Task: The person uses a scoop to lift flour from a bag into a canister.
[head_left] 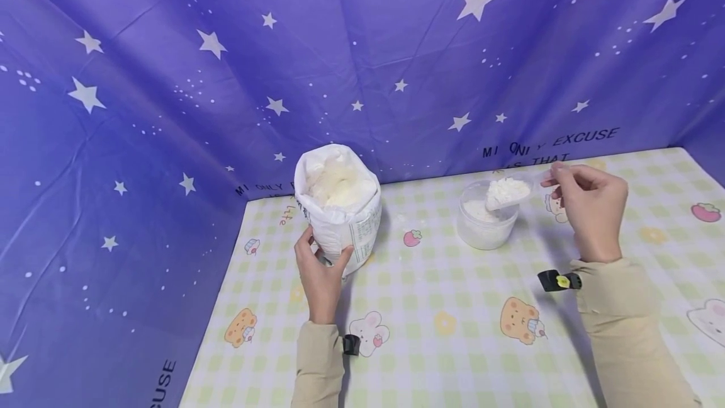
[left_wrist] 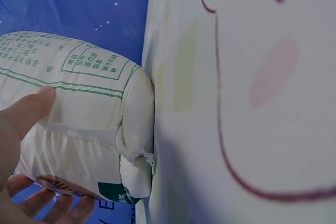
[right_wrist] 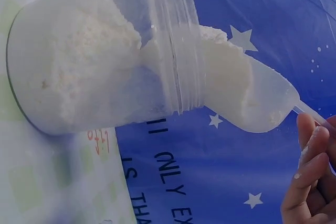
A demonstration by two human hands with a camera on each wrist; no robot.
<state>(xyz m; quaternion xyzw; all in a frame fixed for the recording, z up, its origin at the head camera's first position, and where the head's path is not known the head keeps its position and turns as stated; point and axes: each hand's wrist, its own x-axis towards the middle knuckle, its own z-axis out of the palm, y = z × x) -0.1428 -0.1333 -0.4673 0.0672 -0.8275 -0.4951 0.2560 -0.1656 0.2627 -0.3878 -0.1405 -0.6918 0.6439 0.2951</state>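
A white bag [head_left: 345, 222] of pale powder stands upright with its top folded open. My left hand [head_left: 324, 269] holds its lower front, thumb on one side and fingers on the other; green print shows on the bag [left_wrist: 89, 72] in the left wrist view. In my right hand [head_left: 595, 203] I pinch the thin handle of a clear scoop [right_wrist: 268, 103] heaped with white powder [head_left: 508, 191]. The scoop is tilted over the mouth of a clear round jar [head_left: 486, 232], its tip inside the rim. More powder [right_wrist: 89, 51] lies in the jar.
A checked tablecloth [head_left: 442, 282] with cartoon prints covers the table. Behind it and at the left hangs a blue star-patterned curtain [head_left: 362, 68], close behind the bag. Light powder traces [head_left: 402, 219] dot the cloth between bag and jar.
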